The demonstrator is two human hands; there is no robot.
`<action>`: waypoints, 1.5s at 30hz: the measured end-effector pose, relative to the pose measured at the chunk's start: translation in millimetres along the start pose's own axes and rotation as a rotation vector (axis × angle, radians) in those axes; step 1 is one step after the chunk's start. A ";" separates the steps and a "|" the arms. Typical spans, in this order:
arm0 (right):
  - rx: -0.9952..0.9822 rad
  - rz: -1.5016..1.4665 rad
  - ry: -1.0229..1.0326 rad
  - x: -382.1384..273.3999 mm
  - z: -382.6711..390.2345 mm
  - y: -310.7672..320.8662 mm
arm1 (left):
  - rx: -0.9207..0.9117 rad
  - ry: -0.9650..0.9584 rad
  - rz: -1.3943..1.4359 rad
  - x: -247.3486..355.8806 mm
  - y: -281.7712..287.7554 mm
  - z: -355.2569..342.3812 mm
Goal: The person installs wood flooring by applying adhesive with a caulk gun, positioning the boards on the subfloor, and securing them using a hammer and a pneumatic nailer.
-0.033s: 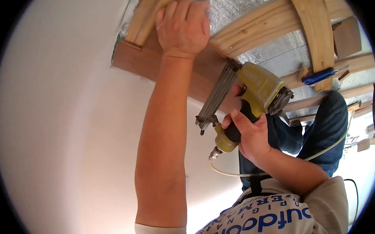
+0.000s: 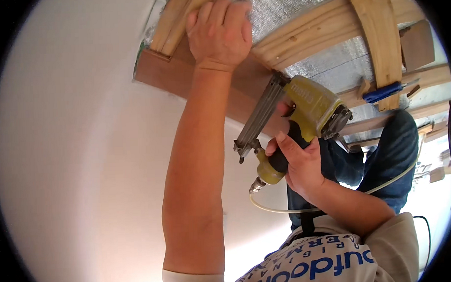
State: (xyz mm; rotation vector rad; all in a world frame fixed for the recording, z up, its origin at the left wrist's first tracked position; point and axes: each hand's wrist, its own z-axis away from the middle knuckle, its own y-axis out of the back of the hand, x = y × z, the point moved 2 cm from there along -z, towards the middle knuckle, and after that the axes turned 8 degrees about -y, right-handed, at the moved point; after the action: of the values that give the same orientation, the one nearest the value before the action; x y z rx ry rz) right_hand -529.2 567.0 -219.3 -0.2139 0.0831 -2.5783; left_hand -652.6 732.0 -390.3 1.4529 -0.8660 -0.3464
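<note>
1. Our nail gun (image 2: pixel 311 100), yellow-green with a dark grip, sits toward two o'clock from the middle of our view; its long magazine (image 2: pixel 258 115) slants off toward seven.
2. Of our hands, the right hand (image 2: pixel 306 163), at six o'clock from the gun's body, is wrapped around that grip.
3. A pale hose (image 2: pixel 272 209) leaves the fitting at seven o'clock and curves across under our right forearm.
4. The gun's nose is close to a reddish-brown board (image 2: pixel 248 85), between nine and ten o'clock; we cannot tell if they touch.
5. Our left hand (image 2: pixel 219 37), at ten o'clock, is laid over the wood with bent fingers; we cannot tell whether it grips.
6. At twelve o'clock runs a pale beam (image 2: pixel 311 31), with silvery foil (image 2: pixel 280 12) beyond.
7. Toward two o'clock a plank (image 2: pixel 381 41) crosses the beam; a blue-handled tool (image 2: pixel 383 92) lies by its end at three.
8. At eight o'clock spreads a white wall (image 2: pixel 112 170).
</note>
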 end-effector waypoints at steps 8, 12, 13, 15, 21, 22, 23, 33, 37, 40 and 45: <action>-0.028 -0.001 -0.038 -5.1 16.8 30.8 | 0.005 -0.004 0.023 5.4 14.1 -8.2; -0.081 0.017 0.001 -6.3 11.8 33.8 | -0.048 0.012 0.082 7.6 20.7 -13.0; -0.103 -0.008 -0.005 -9.5 9.3 28.9 | -0.047 0.014 0.081 7.7 20.3 -12.8; -0.126 -0.031 -0.011 -11.5 3.8 21.0 | -0.035 0.009 0.053 8.0 20.2 -12.4; -0.179 -0.019 -0.034 -10.9 -5.2 6.0 | -0.040 0.011 0.076 6.7 19.8 -11.2; -0.179 -0.019 -0.035 -10.2 -4.1 3.1 | -0.041 0.012 0.076 7.8 20.7 -10.9; -0.127 -0.003 -0.034 -10.1 -2.3 -0.6 | -0.062 0.021 0.067 8.9 21.4 -10.5; -0.126 0.085 -0.096 -21.3 15.2 42.2 | 0.034 -0.017 0.113 11.3 14.6 -8.6; 0.017 0.064 0.001 -26.9 55.0 94.3 | 0.065 -0.022 0.114 10.8 16.4 -6.9; -0.018 0.032 -0.018 -15.5 54.2 134.5 | 0.089 -0.052 0.100 13.6 16.1 -5.4; -0.097 0.023 -0.075 9.2 47.3 176.1 | 0.061 0.024 -0.126 35.7 -6.3 31.6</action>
State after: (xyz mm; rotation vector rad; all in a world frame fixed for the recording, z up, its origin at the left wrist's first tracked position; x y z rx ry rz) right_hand -437.6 411.9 -189.5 -0.3428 0.1817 -2.5427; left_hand -649.0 684.0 -389.0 1.5689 -0.7732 -0.3987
